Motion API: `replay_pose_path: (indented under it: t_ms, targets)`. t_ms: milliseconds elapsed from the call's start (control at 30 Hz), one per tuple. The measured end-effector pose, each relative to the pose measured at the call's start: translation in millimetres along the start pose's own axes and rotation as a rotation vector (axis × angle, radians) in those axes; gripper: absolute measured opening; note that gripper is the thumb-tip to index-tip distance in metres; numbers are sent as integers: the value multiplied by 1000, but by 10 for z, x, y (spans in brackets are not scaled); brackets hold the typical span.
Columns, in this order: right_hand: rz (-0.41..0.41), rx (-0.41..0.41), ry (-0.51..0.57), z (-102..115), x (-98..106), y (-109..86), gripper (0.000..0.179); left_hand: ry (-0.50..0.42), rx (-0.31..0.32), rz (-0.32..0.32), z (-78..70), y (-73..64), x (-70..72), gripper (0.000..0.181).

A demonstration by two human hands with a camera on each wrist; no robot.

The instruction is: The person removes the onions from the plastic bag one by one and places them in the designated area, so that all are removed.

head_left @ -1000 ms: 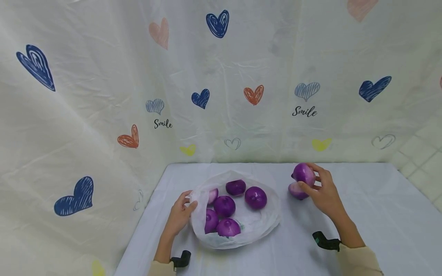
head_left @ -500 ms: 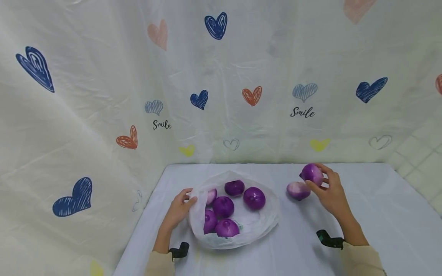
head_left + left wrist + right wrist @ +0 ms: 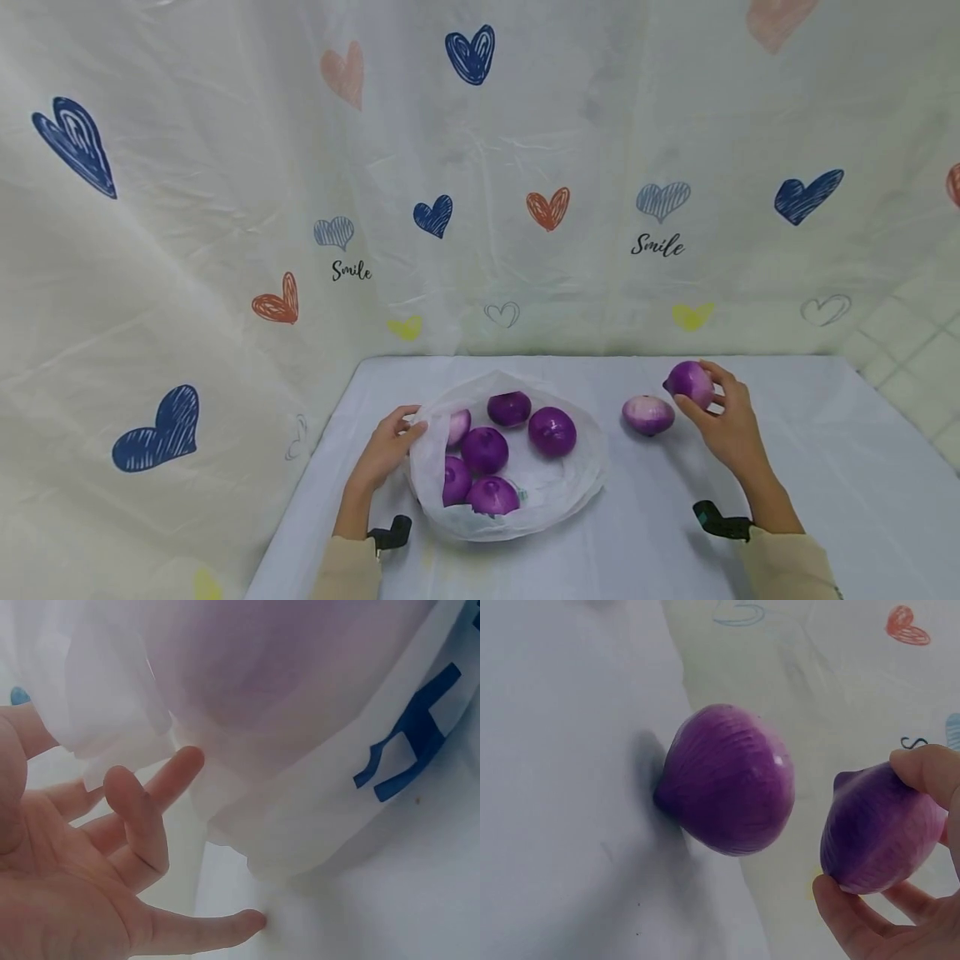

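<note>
A white plastic bag lies with its mouth spread, and several purple onions sit inside. My left hand pinches the bag's left rim between thumb and fingers. From the left wrist, some fingers stick out loosely beside the bag's thin film, with a blurred onion showing through it. On the right, my right hand holds one purple onion by its sides, raised over the table. In the right wrist view this held onion has its pointed tip facing away from the palm. Another onion rests on the table to its left.
White cloth covers the table. Behind it hangs a pale curtain printed with hearts and "Smile", which also runs along the left side. Both wrists wear small black devices. Tiles show at the far right.
My right hand has moved right with its onion, away from the onion resting on the table, then slightly lower. The left hand stays at the bag's rim.
</note>
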State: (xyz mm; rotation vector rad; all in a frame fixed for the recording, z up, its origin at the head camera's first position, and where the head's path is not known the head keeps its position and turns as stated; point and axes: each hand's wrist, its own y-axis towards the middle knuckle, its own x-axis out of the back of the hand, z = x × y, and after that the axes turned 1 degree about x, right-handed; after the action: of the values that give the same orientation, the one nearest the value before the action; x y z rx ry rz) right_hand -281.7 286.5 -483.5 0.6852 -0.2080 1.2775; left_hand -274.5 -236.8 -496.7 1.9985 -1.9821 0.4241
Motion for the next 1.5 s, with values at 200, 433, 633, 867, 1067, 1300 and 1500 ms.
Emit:
replay_pose_path:
  t_ms: [200, 433, 633, 867, 1067, 1300, 1500]
  targets:
    - [22, -63, -27, -88, -25, -12, 77, 6, 1, 22, -1, -2, 35, 43]
    - [31, -107, -53, -204, -42, -6, 78, -5, 19, 35, -4, -22, 30, 44]
    - [38, -154, -54, -263, -40, -14, 81, 1, 39, 46, 3, -17, 35, 44]
    - [52, -190, -58, -323, -32, -14, 82, -47, 37, 88, -11, 10, 51, 42]
    - [70, -221, -66, -428, -56, -9, 83, -64, 35, 133, -22, 24, 52, 42]
    - [71, -230, -80, -520, -76, -13, 81, -75, 26, 144, -45, 5, 54, 41]
    - [76, -218, -101, -525, -76, -26, 81, -76, 25, 150, -49, 13, 55, 40]
